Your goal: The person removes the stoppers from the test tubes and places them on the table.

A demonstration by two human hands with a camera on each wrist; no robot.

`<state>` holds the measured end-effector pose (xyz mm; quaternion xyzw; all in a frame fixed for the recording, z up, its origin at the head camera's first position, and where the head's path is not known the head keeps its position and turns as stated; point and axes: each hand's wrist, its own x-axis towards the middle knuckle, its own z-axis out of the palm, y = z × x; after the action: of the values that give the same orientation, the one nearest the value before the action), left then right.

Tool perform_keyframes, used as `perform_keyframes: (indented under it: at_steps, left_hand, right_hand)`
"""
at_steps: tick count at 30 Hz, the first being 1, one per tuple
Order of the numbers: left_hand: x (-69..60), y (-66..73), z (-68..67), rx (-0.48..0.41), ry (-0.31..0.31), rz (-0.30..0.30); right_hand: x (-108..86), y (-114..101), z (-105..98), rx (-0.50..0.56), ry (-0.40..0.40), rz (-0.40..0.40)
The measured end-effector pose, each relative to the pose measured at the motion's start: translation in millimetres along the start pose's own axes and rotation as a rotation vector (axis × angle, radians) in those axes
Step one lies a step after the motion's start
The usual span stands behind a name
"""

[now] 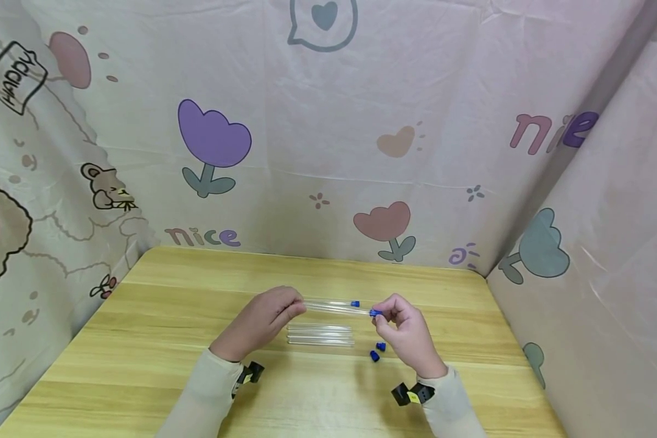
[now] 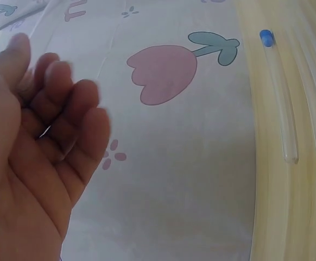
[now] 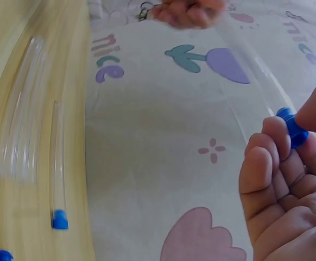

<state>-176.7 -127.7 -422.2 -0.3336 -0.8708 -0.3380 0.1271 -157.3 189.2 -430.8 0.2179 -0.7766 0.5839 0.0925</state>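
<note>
Pinching a tube (image 1: 339,309) with left hand (image 1: 263,321) at one end and right hand (image 1: 409,336) at the blue cap (image 1: 375,312), lower centre of frame. Probably light, stiff, slippery, perhaps brittle; best held gently near the ends. Below, bare tubes (image 1: 320,336) and loose caps (image 1: 375,356) on wooden surface (image 1: 306,395); behind, printed cloth (image 1: 306,121).

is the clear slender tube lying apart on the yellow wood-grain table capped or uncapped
Capped: a small blue cap sits on one end of the clear slender tube.

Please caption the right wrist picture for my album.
Right hand pinching a blue cap at the end of a clear tube, a capped tube lying nearby.
</note>
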Motion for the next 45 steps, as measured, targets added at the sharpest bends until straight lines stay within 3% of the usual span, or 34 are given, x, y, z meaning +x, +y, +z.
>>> perform_keyframes:
  at_steps: [5,10,13,19,26,31,38,45]
  left_hand:
    - [-0.8,-0.8,0.0,-0.018,-0.04,-0.036]
    - [-1.2,-0.9,0.0,-0.107,-0.105,-0.062]
    - [-1.2,-1.1,-0.7,-0.127,-0.109,-0.068]
    - [-0.6,-0.7,-1.5,-0.055,-0.041,-0.078]
    - [-0.8,0.6,-3.5,-0.094,0.05,-0.096]
    - [-0.6,1.8,-5.3,-0.072,0.069,-0.052]
    - [0.5,0.4,-4.0,0.008,0.158,0.01]
    - [1.1,-0.5,-3.2,0.098,0.145,0.05]
  right_hand:
    - [0.3,-0.2,-0.5,0.007,-0.005,0.01]
    - [0.4,0.0,-0.8,-0.013,-0.011,-0.043]
    - [0.2,1.1,-1.2,-0.023,-0.02,-0.058]
    - [0.1,2.6,-1.3,-0.027,-0.021,-0.031]
    - [1.7,0.9,-0.5,-0.024,0.013,-0.005]
    - [2.3,0.1,-0.6,-0.026,0.053,0.029]
    - [3.3,1.2,-1.4,-0.019,0.061,0.101]
    - [3.0,2.0,-1.1,-0.023,0.046,0.098]
